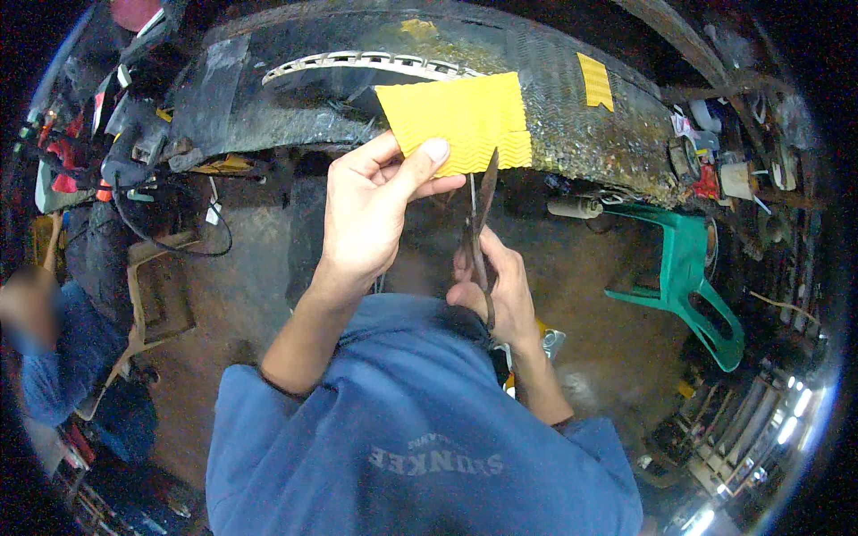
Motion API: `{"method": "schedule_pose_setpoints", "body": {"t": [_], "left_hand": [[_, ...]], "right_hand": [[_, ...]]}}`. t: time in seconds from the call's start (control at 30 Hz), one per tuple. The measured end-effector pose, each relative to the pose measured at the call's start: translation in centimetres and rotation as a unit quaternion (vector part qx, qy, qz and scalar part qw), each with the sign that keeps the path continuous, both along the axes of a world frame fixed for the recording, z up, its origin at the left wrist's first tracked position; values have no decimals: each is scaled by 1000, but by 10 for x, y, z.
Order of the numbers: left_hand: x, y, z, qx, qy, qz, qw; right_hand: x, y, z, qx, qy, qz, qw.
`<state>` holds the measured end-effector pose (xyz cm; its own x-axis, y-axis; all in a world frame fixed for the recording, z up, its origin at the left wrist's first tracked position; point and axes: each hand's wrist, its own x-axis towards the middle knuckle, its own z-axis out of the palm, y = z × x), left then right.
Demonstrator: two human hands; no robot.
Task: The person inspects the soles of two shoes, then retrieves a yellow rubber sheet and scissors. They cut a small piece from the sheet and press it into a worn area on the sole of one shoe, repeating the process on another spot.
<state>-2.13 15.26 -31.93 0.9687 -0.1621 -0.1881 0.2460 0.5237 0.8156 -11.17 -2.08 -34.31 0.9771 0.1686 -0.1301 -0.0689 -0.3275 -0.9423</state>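
Observation:
My left hand (366,202) pinches a yellow sheet with a ridged zigzag surface (454,118), thumb on top and fingers underneath. It is held up over the near edge of the dark workbench (259,112). My right hand (506,288) is closed round the handles of a pair of dark metal scissors (480,214). Their blades point up and away from me, slightly apart, with the tips at the sheet's lower right edge. A short slit shows in the sheet's right side. Whether the blades touch the sheet is hard to tell.
On the bench lie a pale curved slotted strip (375,61) and a smaller yellow ridged piece (595,82). A green plastic chair (675,277) lies at the right, beside a pale cylinder (575,208). Another person in blue (67,348) sits at far left, near a black cable (170,246).

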Motion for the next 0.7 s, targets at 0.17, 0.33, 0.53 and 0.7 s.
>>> {"method": "schedule_pose_setpoints", "body": {"t": [0.17,0.33,0.53,0.7], "left_hand": [[-1,4,2,6,-2,-5,1000],[-4,4,5,19,-15,3,1000],[-5,6,5,29,-27,6,999],[-6,7,6,42,-37,5,998]], "right_hand": [[7,3,9,8,15,-7,1000],[10,8,15,-30,19,-8,999],[11,12,12,-55,-14,-20,998],[10,13,8,-67,-13,-29,997]]}}
